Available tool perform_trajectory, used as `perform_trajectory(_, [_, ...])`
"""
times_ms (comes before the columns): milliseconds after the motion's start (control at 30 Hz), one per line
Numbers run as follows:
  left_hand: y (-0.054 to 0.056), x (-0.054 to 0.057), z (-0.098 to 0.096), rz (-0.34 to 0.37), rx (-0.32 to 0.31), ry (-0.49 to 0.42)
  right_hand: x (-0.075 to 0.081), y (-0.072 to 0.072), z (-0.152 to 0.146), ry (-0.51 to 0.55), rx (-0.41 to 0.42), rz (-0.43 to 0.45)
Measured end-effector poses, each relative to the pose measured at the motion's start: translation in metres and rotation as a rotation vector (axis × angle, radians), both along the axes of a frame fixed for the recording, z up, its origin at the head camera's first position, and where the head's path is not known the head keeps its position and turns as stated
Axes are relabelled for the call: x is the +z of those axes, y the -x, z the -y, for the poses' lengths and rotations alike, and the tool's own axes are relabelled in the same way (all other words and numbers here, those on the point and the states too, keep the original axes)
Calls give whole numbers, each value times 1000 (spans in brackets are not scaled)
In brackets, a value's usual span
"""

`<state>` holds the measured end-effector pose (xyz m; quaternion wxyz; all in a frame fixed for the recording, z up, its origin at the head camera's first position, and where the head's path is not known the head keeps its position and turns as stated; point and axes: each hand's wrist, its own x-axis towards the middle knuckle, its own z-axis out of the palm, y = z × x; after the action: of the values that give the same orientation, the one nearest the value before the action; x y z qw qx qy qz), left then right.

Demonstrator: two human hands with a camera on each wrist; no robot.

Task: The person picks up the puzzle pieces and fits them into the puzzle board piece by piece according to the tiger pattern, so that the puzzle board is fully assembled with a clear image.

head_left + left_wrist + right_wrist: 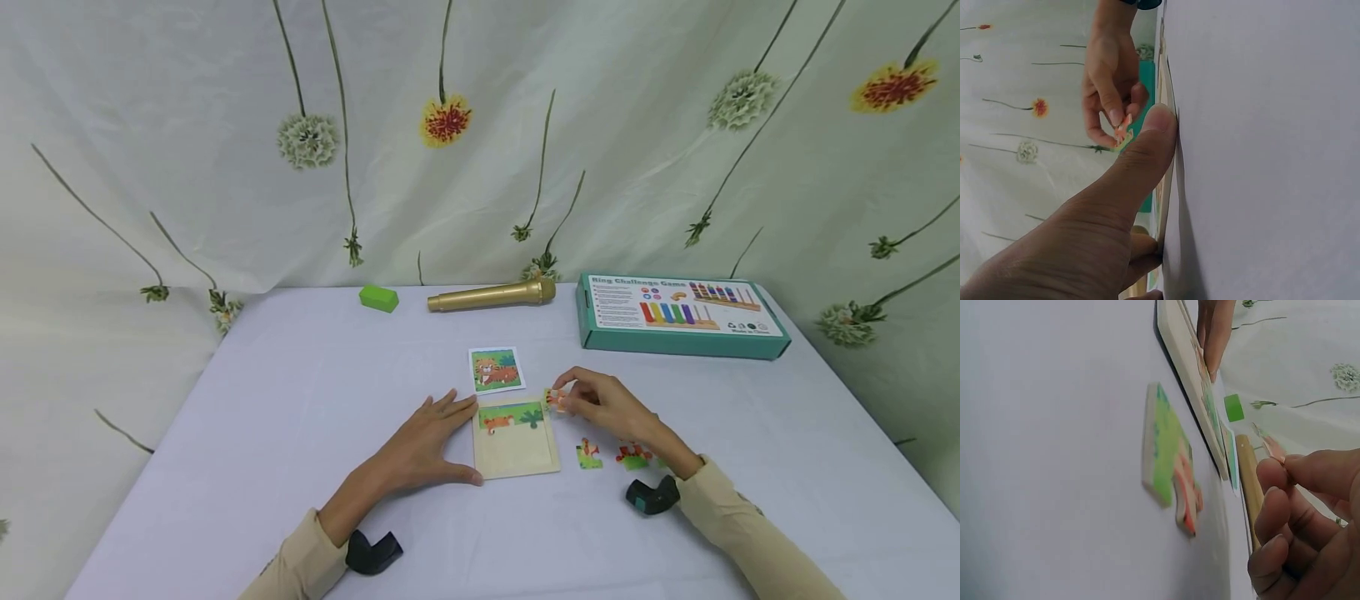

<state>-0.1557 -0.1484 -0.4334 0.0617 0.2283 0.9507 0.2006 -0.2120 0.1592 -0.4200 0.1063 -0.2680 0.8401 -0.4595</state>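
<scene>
A square wooden puzzle board [517, 450] lies on the table, its top strip filled with green and orange picture pieces. My left hand [423, 446] rests along the board's left side, fingers extended at the upper corner and thumb touching the lower one. Between thumb and fingertip, my right hand [611, 407] pinches a puzzle piece [1274, 450], raised beside the board's upper right corner. Two loose puzzle pieces lie right of the board: a green-and-orange piece [588, 455] and a red-and-green piece [634, 456], the latter partly hidden by the right arm.
A picture card of a tiger [497, 370] lies just beyond the board. Farther back are a green block [378, 298], a gold microphone-shaped object [491, 296] and a teal game box [682, 317] at the right. A flowered cloth hangs behind the table.
</scene>
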Motion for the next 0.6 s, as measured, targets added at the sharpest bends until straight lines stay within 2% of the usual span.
perform_trajectory(267, [0,0,0,3,0,10,-2,-1,20,120,67,120])
perform_trajectory(600, [1,-1,1,2,-4,12,-8,-8,42,115,85,155])
